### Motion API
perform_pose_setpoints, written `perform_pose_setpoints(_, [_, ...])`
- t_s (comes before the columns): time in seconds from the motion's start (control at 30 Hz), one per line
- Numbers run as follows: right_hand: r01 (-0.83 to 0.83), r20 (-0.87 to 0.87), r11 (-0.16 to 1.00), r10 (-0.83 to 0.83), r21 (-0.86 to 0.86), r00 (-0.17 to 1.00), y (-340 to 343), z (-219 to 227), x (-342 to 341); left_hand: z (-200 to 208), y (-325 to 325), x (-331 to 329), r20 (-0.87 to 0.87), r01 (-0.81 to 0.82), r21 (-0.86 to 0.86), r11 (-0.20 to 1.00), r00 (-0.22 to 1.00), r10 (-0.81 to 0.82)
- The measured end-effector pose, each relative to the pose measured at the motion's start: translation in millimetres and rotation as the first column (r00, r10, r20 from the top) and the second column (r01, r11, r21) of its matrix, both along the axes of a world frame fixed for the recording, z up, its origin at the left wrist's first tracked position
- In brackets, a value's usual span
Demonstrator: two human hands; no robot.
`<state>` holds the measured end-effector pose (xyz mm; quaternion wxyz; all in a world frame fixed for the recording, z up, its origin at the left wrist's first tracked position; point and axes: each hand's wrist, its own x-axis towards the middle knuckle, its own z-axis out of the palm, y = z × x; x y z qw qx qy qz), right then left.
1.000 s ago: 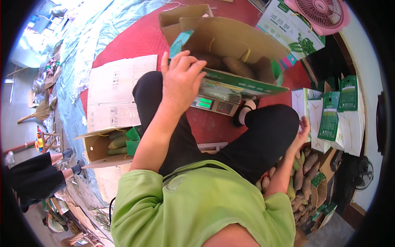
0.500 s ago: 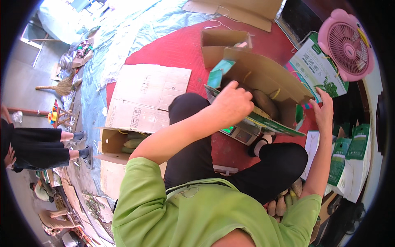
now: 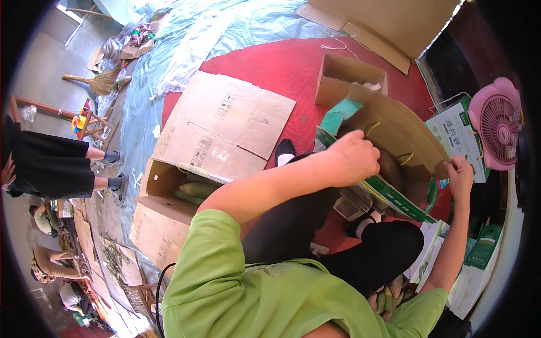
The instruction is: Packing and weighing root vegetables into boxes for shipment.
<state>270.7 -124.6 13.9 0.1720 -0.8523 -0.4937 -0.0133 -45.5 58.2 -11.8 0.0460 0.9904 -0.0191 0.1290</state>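
An open cardboard carton (image 3: 383,110) with green printed sides and yellow cord handles stands before me. Inside lies a large brownish, elongated vegetable (image 3: 391,172), partly hidden by the near side. My left hand (image 3: 357,158) is curled with its knuckles up above the carton's near left side; what its fingers grip, if anything, is hidden. At the right end, my right hand (image 3: 460,173) pinches the corner of the raised brown flap. Below the carton, part of a scale (image 3: 350,204) shows beside my foot.
To the left, another carton (image 3: 160,183) holds long green vegetables (image 3: 197,188), next to flattened cardboard (image 3: 225,121). A smaller box (image 3: 338,79) sits beyond. On the right are a pink fan (image 3: 499,124) and green-and-white cartons (image 3: 482,248). A person (image 3: 53,163) stands far left; loose vegetables (image 3: 389,296) lie by my right elbow.
My right hand, open beside the carton before, has closed on the flap's corner. My left hand remains curled at the near left side. The whole view has shifted, and my left knee has lowered.
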Motion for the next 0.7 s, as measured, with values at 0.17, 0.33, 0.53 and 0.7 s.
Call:
perform_pose_setpoints(0.17, [-0.182, 0.119, 0.983, 0.184, -0.020, 0.976, 78, 50, -36, 4, 59, -50, 0.085, -0.120, -0.156, 0.980, 0.987, 0.135])
perform_pose_setpoints(0.33, [-0.346, 0.186, 0.938, 0.341, -0.006, 0.921, 152, 80, -103, 9, 88, -119, 0.063, -0.265, -0.120, 0.957, 0.960, 0.274])
perform_pose_setpoints(0.53, [-0.440, 0.159, 0.895, 0.425, 0.071, 0.891, 209, 66, -169, 25, 107, -201, 0.082, -0.429, 0.022, 0.903, 0.901, 0.427])
perform_pose_setpoints(0.7, [-0.570, 0.119, 0.808, 0.557, 0.151, 0.822, 253, 28, -247, 29, 112, -283, 0.046, -0.541, 0.156, 0.826, 0.840, 0.541])
